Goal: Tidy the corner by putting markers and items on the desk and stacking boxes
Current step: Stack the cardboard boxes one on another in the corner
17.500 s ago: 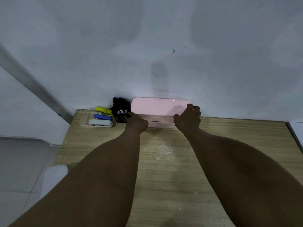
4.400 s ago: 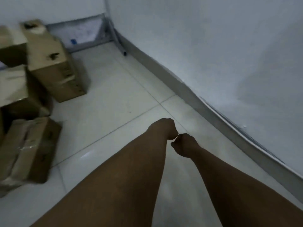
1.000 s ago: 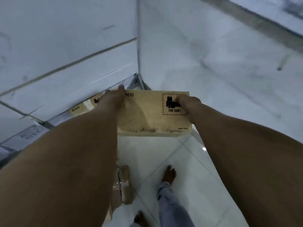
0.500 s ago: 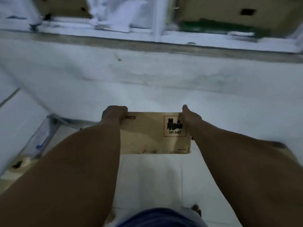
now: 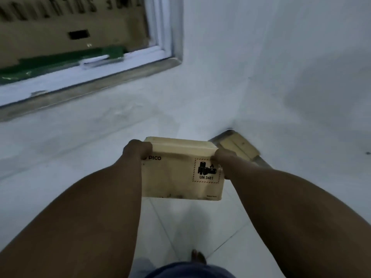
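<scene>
A cardboard box [image 5: 176,173] marked PICO and UN 3481 is being held up in the air above the tiled floor [image 5: 190,227], clamped at its upper corners by the left hand [image 5: 136,150] and the right hand [image 5: 223,157]. Another box [image 5: 237,148] is lying in the wall corner just beyond it.
</scene>
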